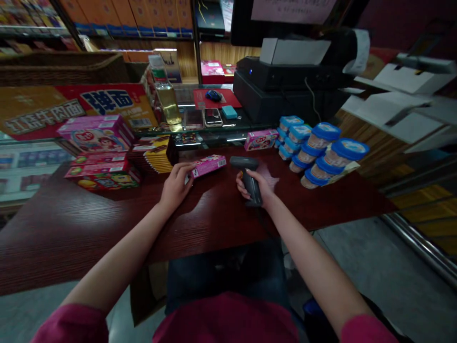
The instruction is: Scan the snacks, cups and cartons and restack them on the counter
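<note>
Scanner [252, 188] looks matt plastic from here; pink box [209, 165] glossy card; desk [214, 221] shiny wood-grain; basket [60, 68] rough wicker.

The right hand [263, 187] grips a dark scanner [252, 188], with the left hand [176, 185] holding a pink box [210, 165] left of that grip and blue-lidded tubs [323, 157] stacked to the right of it.

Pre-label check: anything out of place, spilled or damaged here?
No spill or damage visible. Mildly odd: one pink box sits beside the blue-lidded tubs, apart from similar boxes at left; the box at the left hand is angled, likely from handling.
</note>
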Demonstrator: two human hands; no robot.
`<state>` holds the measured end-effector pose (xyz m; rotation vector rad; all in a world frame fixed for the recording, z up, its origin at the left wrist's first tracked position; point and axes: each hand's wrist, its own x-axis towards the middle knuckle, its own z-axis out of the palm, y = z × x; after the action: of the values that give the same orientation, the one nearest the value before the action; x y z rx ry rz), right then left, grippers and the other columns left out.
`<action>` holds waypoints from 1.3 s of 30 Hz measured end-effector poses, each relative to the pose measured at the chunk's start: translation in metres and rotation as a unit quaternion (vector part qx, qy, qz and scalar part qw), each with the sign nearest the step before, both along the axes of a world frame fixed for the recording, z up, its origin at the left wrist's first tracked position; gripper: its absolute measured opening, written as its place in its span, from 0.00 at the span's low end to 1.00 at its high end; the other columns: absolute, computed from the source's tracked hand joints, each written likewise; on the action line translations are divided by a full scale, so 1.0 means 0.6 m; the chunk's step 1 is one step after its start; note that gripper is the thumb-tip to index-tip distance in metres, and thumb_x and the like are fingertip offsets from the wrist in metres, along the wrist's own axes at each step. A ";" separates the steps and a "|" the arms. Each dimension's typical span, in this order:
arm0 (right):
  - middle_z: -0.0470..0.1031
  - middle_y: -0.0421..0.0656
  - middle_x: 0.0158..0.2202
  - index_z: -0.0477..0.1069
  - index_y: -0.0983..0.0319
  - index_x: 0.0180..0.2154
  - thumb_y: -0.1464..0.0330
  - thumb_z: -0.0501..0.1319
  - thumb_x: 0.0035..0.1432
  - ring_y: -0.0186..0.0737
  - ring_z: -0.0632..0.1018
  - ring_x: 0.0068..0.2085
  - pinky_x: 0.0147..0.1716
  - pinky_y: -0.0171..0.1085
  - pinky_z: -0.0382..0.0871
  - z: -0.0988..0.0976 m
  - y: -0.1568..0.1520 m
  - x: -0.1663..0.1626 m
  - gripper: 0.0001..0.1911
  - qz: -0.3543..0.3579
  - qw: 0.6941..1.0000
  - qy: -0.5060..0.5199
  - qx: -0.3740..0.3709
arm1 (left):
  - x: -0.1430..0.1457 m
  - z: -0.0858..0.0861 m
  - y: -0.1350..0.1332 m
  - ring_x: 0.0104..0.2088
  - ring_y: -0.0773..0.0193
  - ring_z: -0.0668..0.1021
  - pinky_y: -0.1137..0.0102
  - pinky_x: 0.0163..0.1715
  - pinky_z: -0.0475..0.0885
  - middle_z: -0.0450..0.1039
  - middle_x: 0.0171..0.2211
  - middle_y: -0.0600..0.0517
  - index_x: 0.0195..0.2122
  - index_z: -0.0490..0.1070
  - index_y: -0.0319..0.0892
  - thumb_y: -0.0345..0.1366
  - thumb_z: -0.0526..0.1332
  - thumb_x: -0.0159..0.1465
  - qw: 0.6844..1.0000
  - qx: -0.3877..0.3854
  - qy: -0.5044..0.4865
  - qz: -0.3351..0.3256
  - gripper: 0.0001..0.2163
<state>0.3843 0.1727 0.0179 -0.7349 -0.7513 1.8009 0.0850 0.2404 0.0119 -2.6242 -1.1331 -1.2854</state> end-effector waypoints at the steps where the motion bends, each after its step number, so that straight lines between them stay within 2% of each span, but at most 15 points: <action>1: 0.67 0.37 0.26 0.67 0.61 0.38 0.56 0.64 0.61 0.31 0.65 0.20 0.11 0.28 0.56 -0.002 0.006 -0.008 0.15 0.004 1.000 -0.003 -0.004 | -0.004 0.000 0.000 0.56 0.56 0.76 0.62 0.56 0.75 0.70 0.54 0.46 0.58 0.67 0.48 0.29 0.61 0.68 1.000 -0.003 -0.004 0.015 0.18; 5: 0.67 0.37 0.26 0.68 0.61 0.38 0.55 0.63 0.61 0.31 0.64 0.20 0.12 0.28 0.56 -0.006 0.009 -0.014 0.16 -0.002 1.000 -0.009 0.003 | -0.001 -0.001 0.007 0.58 0.56 0.75 0.64 0.54 0.76 0.69 0.57 0.46 0.57 0.67 0.48 0.27 0.61 0.66 0.999 -0.028 -0.008 0.044 0.19; 11: 0.68 0.37 0.26 0.67 0.61 0.36 0.53 0.62 0.62 0.30 0.64 0.19 0.12 0.28 0.56 -0.007 0.006 -0.012 0.17 0.004 1.000 -0.027 0.015 | 0.004 -0.001 0.001 0.57 0.56 0.76 0.65 0.50 0.77 0.70 0.58 0.47 0.56 0.69 0.48 0.27 0.61 0.65 0.998 -0.044 0.018 0.041 0.18; 17: 0.67 0.37 0.25 0.66 0.60 0.35 0.53 0.62 0.63 0.30 0.64 0.19 0.12 0.28 0.56 -0.016 0.008 -0.015 0.17 -0.005 1.000 -0.014 0.024 | 0.005 -0.001 -0.001 0.58 0.56 0.76 0.64 0.52 0.77 0.70 0.58 0.48 0.55 0.69 0.48 0.24 0.60 0.64 0.998 -0.052 0.017 0.026 0.20; 22: 0.67 0.38 0.26 0.67 0.61 0.37 0.55 0.60 0.64 0.31 0.64 0.20 0.12 0.28 0.56 -0.013 0.009 -0.010 0.15 -0.008 1.000 0.000 0.011 | 0.006 0.000 -0.001 0.57 0.56 0.76 0.63 0.53 0.76 0.70 0.57 0.47 0.57 0.69 0.48 0.27 0.61 0.66 0.999 -0.046 -0.013 0.022 0.19; 26: 0.66 0.38 0.25 0.66 0.61 0.37 0.56 0.59 0.65 0.31 0.62 0.20 0.12 0.26 0.55 -0.001 0.016 -0.003 0.14 0.000 1.000 0.022 -0.007 | -0.007 0.016 -0.010 0.54 0.55 0.76 0.59 0.58 0.74 0.72 0.52 0.45 0.61 0.68 0.47 0.27 0.60 0.66 0.998 -0.029 -0.048 0.009 0.22; 29: 0.66 0.39 0.26 0.66 0.61 0.37 0.58 0.59 0.65 0.29 0.61 0.20 0.11 0.25 0.54 0.004 0.021 0.002 0.13 -0.003 0.999 0.046 -0.024 | -0.043 0.046 -0.021 0.56 0.55 0.75 0.56 0.60 0.74 0.71 0.53 0.45 0.63 0.67 0.50 0.28 0.61 0.66 0.995 -0.015 -0.097 0.015 0.23; 31: 0.65 0.39 0.27 0.66 0.61 0.37 0.58 0.60 0.65 0.29 0.60 0.20 0.11 0.25 0.56 0.004 0.020 0.003 0.12 -0.003 0.998 0.051 -0.029 | -0.083 0.073 -0.027 0.58 0.55 0.74 0.57 0.57 0.76 0.70 0.55 0.46 0.61 0.68 0.51 0.31 0.64 0.66 0.987 -0.017 -0.157 0.017 0.22; 36: 0.64 0.40 0.27 0.68 0.61 0.37 0.60 0.61 0.64 0.31 0.62 0.21 0.12 0.25 0.61 0.000 0.011 0.000 0.10 -0.013 0.999 0.042 -0.017 | -0.224 0.150 -0.019 0.53 0.57 0.79 0.60 0.53 0.79 0.74 0.54 0.48 0.53 0.73 0.47 0.38 0.70 0.62 0.961 -0.094 -0.260 -0.002 0.18; 39: 0.63 0.39 0.28 0.68 0.61 0.37 0.61 0.62 0.63 0.30 0.61 0.20 0.11 0.26 0.62 -0.001 0.010 0.000 0.10 -0.017 0.999 0.043 -0.025 | -0.310 0.182 -0.004 0.50 0.57 0.81 0.60 0.53 0.79 0.76 0.54 0.48 0.53 0.74 0.46 0.40 0.72 0.59 0.956 -0.106 -0.274 0.027 0.20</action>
<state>0.3844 0.1786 0.0173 -0.6938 -0.6358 1.8144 -0.1011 0.2379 0.1211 -2.4033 -1.4599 -2.0657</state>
